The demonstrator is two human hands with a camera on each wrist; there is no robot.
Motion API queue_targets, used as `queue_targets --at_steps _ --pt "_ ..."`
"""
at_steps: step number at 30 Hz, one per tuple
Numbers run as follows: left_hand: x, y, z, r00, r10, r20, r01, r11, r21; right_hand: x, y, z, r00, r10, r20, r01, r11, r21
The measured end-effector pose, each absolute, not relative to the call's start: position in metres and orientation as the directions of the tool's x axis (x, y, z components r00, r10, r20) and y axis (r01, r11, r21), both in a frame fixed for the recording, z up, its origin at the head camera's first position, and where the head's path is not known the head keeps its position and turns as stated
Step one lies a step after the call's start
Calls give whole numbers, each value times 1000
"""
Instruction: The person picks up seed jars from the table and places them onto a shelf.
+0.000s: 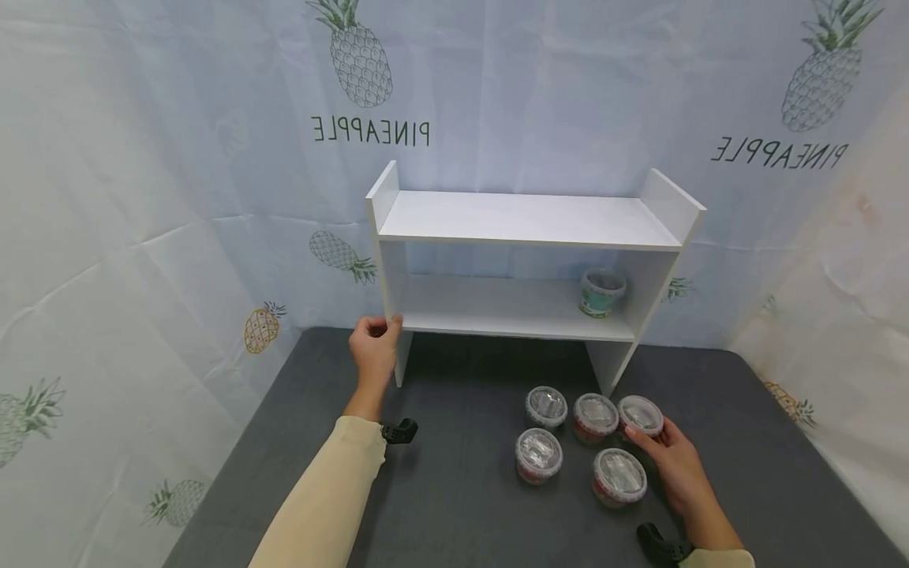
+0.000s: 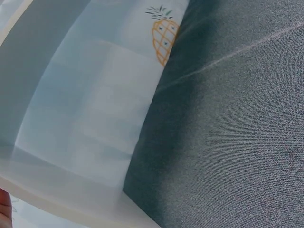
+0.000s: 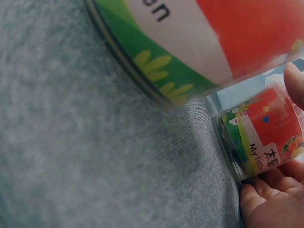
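Note:
At the left side of a white two-tier shelf (image 1: pixel 518 214), my left hand (image 1: pixel 375 347) grips the side panel, thumb at its front edge. In the left wrist view, fingertips (image 2: pixel 4 209) show at the panel's edge. My right hand (image 1: pixel 675 461) holds a clear-lidded plastic tub (image 1: pixel 641 414) low at the table, fingers and thumb round its side. Its red and green label faces the right wrist camera on this tub (image 3: pixel 259 133). Beside it stand a lidded tub (image 1: pixel 595 416) and, nearer me, another tub (image 1: pixel 619 477).
Two more lidded tubs, a rear one (image 1: pixel 547 406) and a front one (image 1: pixel 538 455), stand to the left. A green-labelled tub (image 1: pixel 602 293) sits at the right end of the lower shelf board. Pineapple-print cloth (image 1: pixel 533 102) hangs behind the dark table (image 1: pixel 454 489).

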State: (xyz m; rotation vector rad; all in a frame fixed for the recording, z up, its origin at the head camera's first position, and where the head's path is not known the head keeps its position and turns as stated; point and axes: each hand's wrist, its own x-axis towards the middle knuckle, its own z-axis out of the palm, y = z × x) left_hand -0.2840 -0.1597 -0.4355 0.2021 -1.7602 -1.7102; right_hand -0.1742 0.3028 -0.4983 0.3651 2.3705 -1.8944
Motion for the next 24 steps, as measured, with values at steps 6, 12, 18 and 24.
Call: queue_targets --at_steps 6,12,18,24 --pt "-282 -158 -436 -767 -541 346 341 114 933 -173 303 -497 -964 154 -218 250 231 -940" --pt "-282 -157 -438 -764 -545 345 346 105 932 -167 307 -499 -956 220 -195 237 184 -954" --pt "-281 -158 -435 -770 -536 347 350 101 931 -164 311 -493 -956 274 -105 125 59 -990" --pt "-259 -153 -409 -767 -518 377 365 131 922 -165 309 -479 -949 310 -65 89 63 -994"
